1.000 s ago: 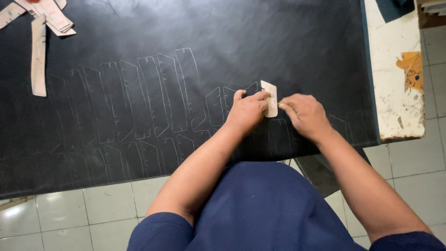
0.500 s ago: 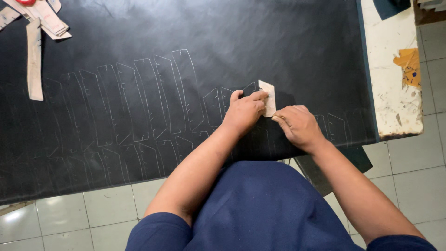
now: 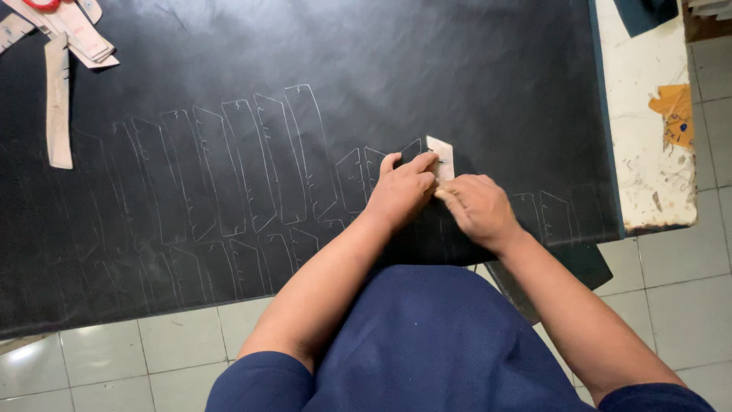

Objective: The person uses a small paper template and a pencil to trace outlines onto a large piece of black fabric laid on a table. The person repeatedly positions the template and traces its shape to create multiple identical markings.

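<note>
The small pale card template (image 3: 442, 156) lay flat on the black sheet (image 3: 381, 69) covering the tabletop (image 3: 648, 152), right of centre. The left hand (image 3: 402, 191) pressed its fingertips on the template's left edge, fingers together; this was a holding-down grip, not a pinch. The right hand (image 3: 476, 207) sat just near of the template, fingers curled together; what it held could not be told. The template protruded beyond both hands, its long axis running near to far, tilted slightly leftward. Chalked outlines (image 3: 252, 160) lay to the left.
</note>
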